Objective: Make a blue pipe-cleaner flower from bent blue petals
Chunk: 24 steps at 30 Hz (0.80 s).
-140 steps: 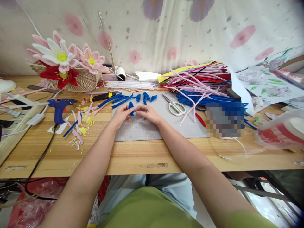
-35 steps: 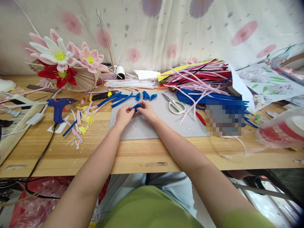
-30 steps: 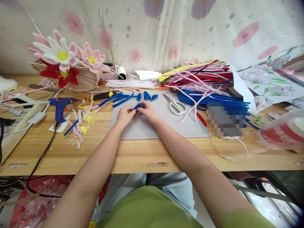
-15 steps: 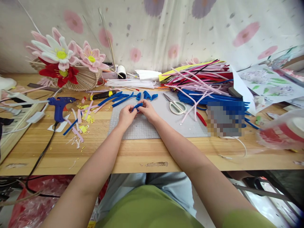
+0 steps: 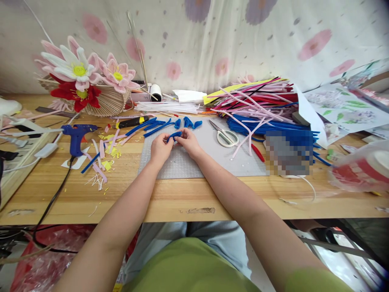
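Note:
Between my two hands is a curved blue pipe cleaner, partly covered by the fingers. My left hand pinches its left end and my right hand its right end, both above the grey cutting mat. Just beyond them lie several bent blue pipe-cleaner pieces on the mat. Straight cut blue pipe cleaners rest at the mat's upper left. Scissors with pale handles lie to the right of my right hand.
A blue glue gun stands at left, near scraps of yellow and pink. Fuzzy flowers sit behind it. Bundled blue pipe cleaners and a pink and red heap fill the back right. A bagged cup is at far right.
The blue pipe cleaner in my fingers now shows a longer, more arched shape. Both hands stay almost in place, with small finger shifts.

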### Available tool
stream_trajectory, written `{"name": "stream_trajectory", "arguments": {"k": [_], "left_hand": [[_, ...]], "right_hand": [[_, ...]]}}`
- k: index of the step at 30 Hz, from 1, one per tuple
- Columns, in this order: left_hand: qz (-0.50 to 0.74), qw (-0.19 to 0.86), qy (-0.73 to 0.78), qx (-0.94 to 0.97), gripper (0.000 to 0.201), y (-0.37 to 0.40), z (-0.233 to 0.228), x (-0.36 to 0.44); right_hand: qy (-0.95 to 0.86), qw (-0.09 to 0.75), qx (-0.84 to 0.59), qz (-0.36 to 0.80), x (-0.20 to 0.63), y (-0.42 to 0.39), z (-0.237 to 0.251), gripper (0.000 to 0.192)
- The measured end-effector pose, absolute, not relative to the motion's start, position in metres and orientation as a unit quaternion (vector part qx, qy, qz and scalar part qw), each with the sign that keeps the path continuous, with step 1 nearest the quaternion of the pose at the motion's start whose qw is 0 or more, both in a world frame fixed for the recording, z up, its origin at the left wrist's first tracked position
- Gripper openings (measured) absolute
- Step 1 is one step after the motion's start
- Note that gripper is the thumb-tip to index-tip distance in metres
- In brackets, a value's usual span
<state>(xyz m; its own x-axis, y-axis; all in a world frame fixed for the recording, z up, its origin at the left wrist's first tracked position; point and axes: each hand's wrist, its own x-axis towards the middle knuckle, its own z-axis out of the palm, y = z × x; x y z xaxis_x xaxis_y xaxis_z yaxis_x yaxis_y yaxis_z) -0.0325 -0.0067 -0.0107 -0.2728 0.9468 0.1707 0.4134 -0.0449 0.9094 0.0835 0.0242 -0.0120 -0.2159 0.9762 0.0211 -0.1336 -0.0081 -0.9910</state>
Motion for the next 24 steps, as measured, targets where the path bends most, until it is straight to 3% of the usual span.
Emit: {"name": "stream_trajectory", "arguments": {"k": [4, 14, 20, 24], "left_hand": [[0.468, 0.406, 0.593, 0.515, 0.011, -0.002, -0.014, -0.037], [0.497, 0.344, 0.617, 0.504, 0.011, -0.003, -0.017, -0.034], [0.478, 0.435, 0.564, 0.515, 0.017, -0.004, -0.013, -0.035], [0.468, 0.493, 0.517, 0.521, 0.029, -0.01, -0.003, -0.038]], "right_hand": [[-0.521, 0.489, -0.406, 0.571, 0.085, 0.025, -0.015, 0.022], [-0.548, 0.477, -0.434, 0.532, 0.083, 0.03, -0.021, 0.025], [-0.607, 0.462, -0.404, 0.505, 0.09, 0.027, -0.017, 0.02], [-0.575, 0.454, -0.406, 0.546, 0.097, 0.027, -0.012, 0.029]]}}
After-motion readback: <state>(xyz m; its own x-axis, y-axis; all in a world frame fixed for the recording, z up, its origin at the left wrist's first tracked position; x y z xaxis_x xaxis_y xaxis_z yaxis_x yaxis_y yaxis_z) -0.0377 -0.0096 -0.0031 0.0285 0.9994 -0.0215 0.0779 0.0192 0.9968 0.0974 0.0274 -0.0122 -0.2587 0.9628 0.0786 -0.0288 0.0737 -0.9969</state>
